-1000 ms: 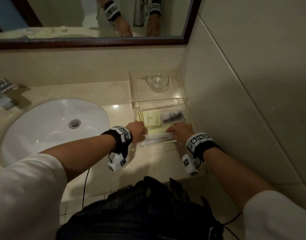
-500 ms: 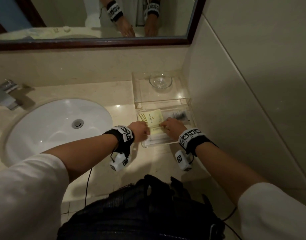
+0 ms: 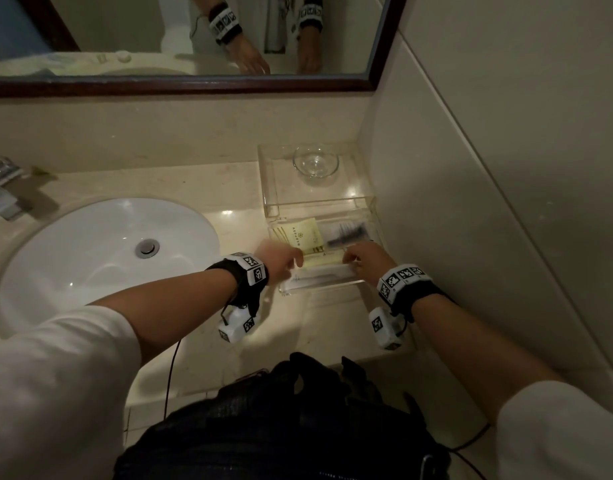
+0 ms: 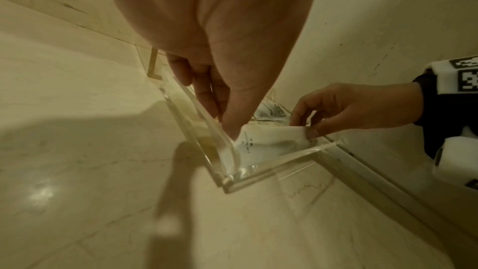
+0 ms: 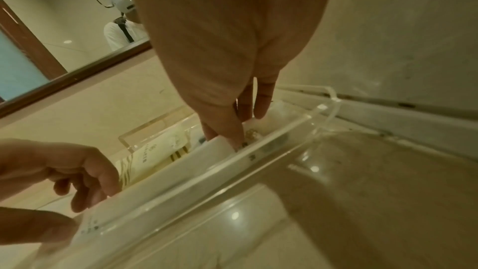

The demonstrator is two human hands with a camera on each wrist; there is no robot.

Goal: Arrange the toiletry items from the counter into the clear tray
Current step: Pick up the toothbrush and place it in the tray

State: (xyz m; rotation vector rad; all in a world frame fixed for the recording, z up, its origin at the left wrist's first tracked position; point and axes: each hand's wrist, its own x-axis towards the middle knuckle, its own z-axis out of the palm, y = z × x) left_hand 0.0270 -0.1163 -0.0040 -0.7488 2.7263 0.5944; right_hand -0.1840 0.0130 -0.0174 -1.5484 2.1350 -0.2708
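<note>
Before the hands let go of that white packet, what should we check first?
1. White packet inside the clear tray: ok, it lies behind the front wall.
2. Left hand holds one end: ok.
3. Right hand pinches the other end: ok.
4. Packet lying flat: cannot tell, the fingers cover it.
5. Yellow packets and black comb already in the tray: ok.
6. Glass bowl out of the way: ok, in the compartment behind.

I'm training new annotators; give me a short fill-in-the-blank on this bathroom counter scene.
1. Both hands, left and right, hold a white ____ at the clear tray's front.
2. The glass bowl sits ____ the tray.
3. The black comb lies to the ____ of the yellow packet.

Missing: packet; behind; right
</note>
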